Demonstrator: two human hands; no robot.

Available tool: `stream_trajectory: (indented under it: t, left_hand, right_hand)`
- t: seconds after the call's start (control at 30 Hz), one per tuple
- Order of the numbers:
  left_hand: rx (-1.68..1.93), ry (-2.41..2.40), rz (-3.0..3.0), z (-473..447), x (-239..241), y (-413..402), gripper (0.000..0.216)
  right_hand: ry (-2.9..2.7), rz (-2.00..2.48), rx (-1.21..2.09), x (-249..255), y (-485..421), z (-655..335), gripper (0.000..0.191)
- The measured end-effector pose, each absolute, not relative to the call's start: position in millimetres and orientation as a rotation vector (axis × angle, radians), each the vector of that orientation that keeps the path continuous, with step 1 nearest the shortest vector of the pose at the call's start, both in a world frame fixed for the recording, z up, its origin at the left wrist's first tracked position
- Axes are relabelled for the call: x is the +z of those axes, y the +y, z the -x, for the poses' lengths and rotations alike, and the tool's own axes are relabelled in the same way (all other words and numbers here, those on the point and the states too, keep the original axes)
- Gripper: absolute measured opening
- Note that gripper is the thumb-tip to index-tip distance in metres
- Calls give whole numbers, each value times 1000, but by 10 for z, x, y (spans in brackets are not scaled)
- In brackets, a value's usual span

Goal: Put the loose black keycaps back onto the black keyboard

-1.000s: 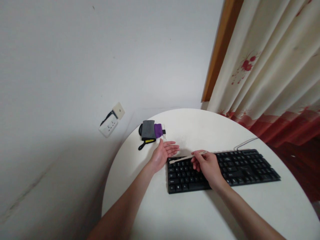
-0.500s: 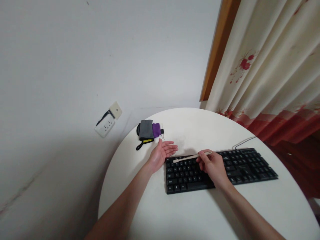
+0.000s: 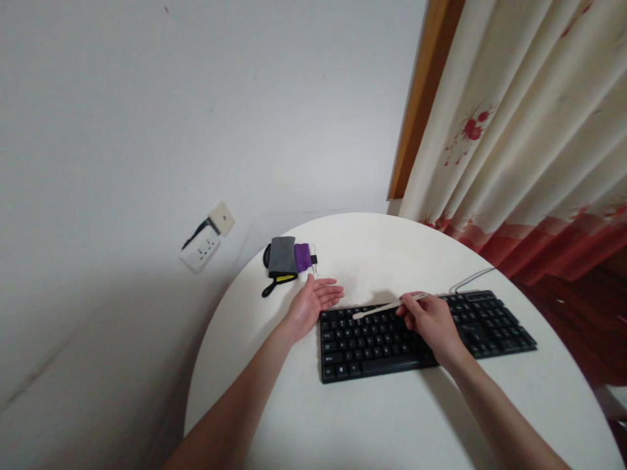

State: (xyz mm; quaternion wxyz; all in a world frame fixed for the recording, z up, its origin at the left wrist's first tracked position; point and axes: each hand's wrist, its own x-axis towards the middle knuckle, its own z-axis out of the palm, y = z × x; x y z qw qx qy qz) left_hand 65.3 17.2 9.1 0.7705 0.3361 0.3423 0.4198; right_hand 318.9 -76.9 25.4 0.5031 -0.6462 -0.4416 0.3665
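Note:
A black keyboard (image 3: pixel 372 339) lies across the round white table (image 3: pixel 343 424), its cable running off to the back right. My right hand (image 3: pixel 431 323) is closed on a thin pale stick-like tool (image 3: pixel 382 307), whose tip rests over the keyboard's upper rows. My left hand (image 3: pixel 311 303) lies open, palm up, at the keyboard's left end with nothing in it. Just beyond its fingers sits a small pile of folded grey and purple cloths (image 3: pixel 289 258) on black and yellow items.
A white wall with a socket plate (image 3: pixel 203 238) stands to the left of the table. A cream and red flowered curtain (image 3: pixel 514 143) hangs at the right beside a wooden frame (image 3: pixel 416 98). The table's edge curves round at the left and back.
My right hand has slid to the right along the keyboard with the pale tool, whose tip now sits further right. The left hand stays open in place. The view has shifted slightly.

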Motion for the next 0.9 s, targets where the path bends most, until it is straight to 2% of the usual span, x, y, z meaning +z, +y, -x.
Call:
stream_trajectory:
  t: [0.47,0.77,0.9]
  left_hand:
    - [905,777,-711,-651,105,194,58]
    - [903,817,-715,-662,130,187,53]
    - [904,832,-706,-665,142,198,54]
  right_hand:
    - [-1072,1687,729,336,-815,-3725,44]
    - [-973,1683,708,328,-794,-3915,32]
    - [-919,1730,669,289,-787,-4034,33]
